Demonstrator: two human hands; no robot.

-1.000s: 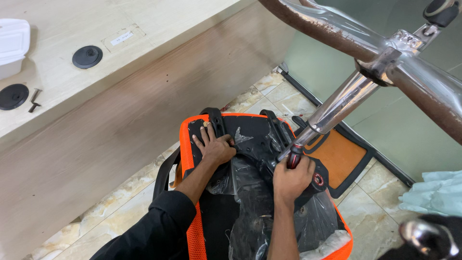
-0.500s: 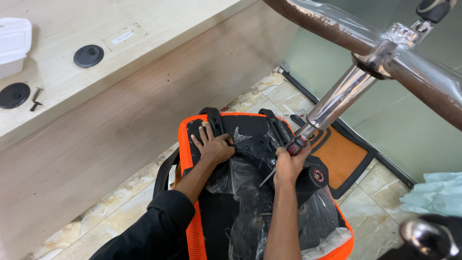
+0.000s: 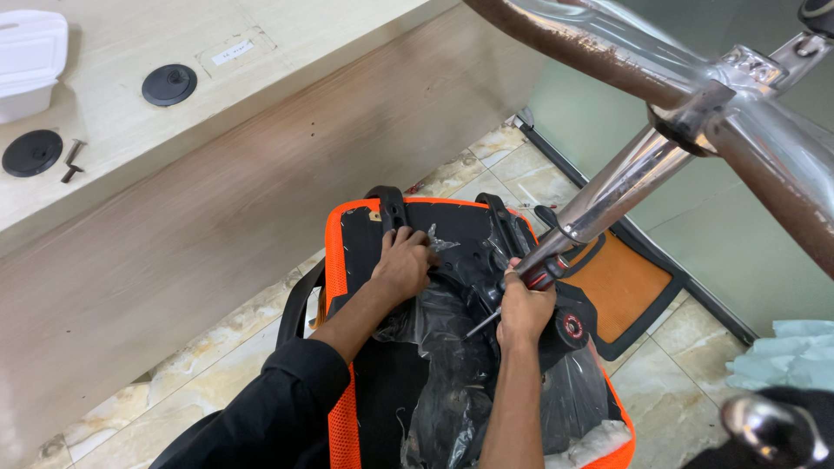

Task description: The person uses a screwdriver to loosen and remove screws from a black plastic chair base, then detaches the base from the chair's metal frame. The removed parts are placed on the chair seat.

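An office chair lies upturned on the floor, its orange mesh seat rim (image 3: 331,260) framing a black underside. Crinkled clear plastic wrap (image 3: 443,382) covers part of it. My left hand (image 3: 401,265) lies flat on the black seat pan near its far edge, fingers spread, holding nothing. My right hand (image 3: 524,311) is closed on a screwdriver (image 3: 546,275) with a red and black handle. Its thin shaft points down and left into the mechanism. The chrome gas column (image 3: 608,195) rises right beside this hand toward the rusty star base (image 3: 599,39).
A wooden desk panel (image 3: 217,217) stands to the left. On the desk top are two black round caps (image 3: 169,84) (image 3: 32,153), a small bolt (image 3: 71,161) and a white box (image 3: 30,61). A green glass wall (image 3: 738,234) is at right. A castor (image 3: 769,426) and light blue cloth (image 3: 790,356) are at lower right.
My right hand has shifted slightly up the mechanism and tilted the screwdriver, so its shaft now shows below the fist. My left hand has stayed flat on the seat pan.
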